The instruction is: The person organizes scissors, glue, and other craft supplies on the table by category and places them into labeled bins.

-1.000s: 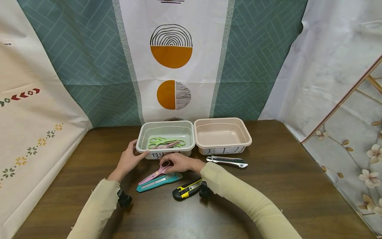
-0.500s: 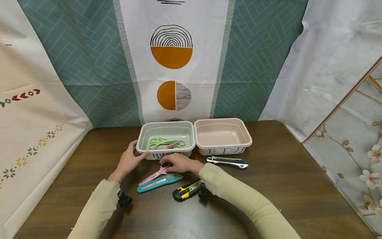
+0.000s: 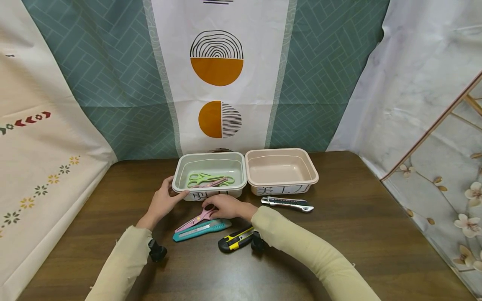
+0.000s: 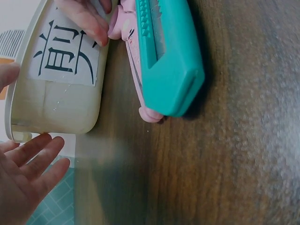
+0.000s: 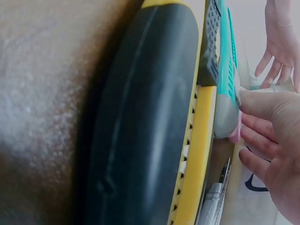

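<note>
In the head view my left hand (image 3: 162, 203) holds the left end of a pale green plastic bin (image 3: 179, 175), thumb on its front rim. Inside lie green scissors (image 3: 196, 180) and pink-handled scissors (image 3: 213, 183). My right hand (image 3: 227, 206) pinches the handle of another pair of pink scissors (image 3: 196, 220), which lies on the table before the bin. Along its near side rests a teal utility knife (image 3: 202, 230), large in the left wrist view. A black and yellow utility knife (image 3: 234, 240) lies under my right wrist, filling much of the right wrist view.
A pinkish beige bin (image 3: 280, 184) stands against the green one's right side, with nothing seen inside. A silver and black utility knife (image 3: 288, 203) lies before it. Both bins carry paper labels with characters. Patterned cloths hang behind and beside the brown table (image 3: 361, 234).
</note>
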The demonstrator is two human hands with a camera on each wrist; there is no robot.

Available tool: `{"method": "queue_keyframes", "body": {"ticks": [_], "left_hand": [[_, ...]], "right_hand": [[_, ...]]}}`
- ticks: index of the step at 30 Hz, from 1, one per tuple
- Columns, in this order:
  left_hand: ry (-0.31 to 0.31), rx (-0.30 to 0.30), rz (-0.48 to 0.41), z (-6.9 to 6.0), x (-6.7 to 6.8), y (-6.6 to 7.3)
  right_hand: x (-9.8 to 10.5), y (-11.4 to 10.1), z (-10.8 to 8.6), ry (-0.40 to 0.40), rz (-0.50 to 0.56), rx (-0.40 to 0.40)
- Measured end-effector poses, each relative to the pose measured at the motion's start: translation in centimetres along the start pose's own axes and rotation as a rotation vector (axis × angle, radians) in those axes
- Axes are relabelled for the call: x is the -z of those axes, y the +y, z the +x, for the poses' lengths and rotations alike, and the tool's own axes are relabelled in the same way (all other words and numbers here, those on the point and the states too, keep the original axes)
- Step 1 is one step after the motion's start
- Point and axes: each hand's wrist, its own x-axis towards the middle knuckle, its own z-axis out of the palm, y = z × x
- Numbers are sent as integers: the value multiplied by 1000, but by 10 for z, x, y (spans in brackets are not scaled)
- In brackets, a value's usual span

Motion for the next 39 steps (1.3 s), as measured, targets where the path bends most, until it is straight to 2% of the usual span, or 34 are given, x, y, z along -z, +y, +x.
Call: {"method": "queue_keyframes", "body": {"ticks": [11,18,29,33,39], "left_hand": [[12,-9,-2,0,-1,0],[15,-3,3,0,-1,-1],[13,7,6,1,-2,-3],[6,10,-1,0,-1,-2],[2,10,-11,0,-1,-2]], "right_hand": [[1,0,-5,-31,26,33],[2,0,-7,-40,-10,64],[3,2,-6,-76,-60,65],[3,2,-6,-79,-42,54],[1,5,-6,-39,-44,102]]}}
